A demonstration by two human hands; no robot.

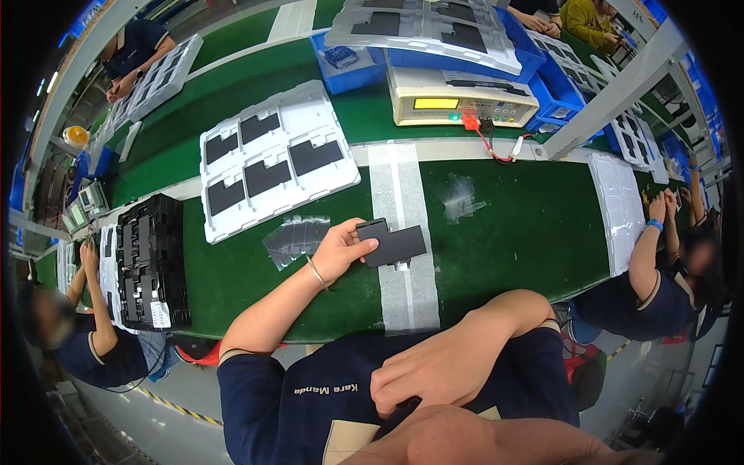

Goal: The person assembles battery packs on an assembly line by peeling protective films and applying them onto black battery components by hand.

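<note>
Bare skin (449, 442) fills the bottom edge, and just beyond it the right hand (426, 376) lies against the chest of the navy shirt (310, 411), fingers curled near the collar; whether they grip the dark thing (404, 408) beside them I cannot tell. Above the desk (527, 240), over the white strip (411, 302), the left hand (341, 252) has a black stepped slab (401, 246) by its left end, thumb across the top face and fingers bent beneath, the narrower end sticking out unsupported to the right. Judging by its look, the slab is fairly light, stiff and flat, with a smooth matte face that could slide under a loose thumb. Its small silvery tab (402, 266) on the near edge looks the most fragile part. The broad left block seems the best place to take hold, across both faces, clear of that tab. The left forearm reaches up and rightward from the lower left, elbow bent, a bangle (316, 273) at the wrist; the right arm folds sharply inward.
</note>
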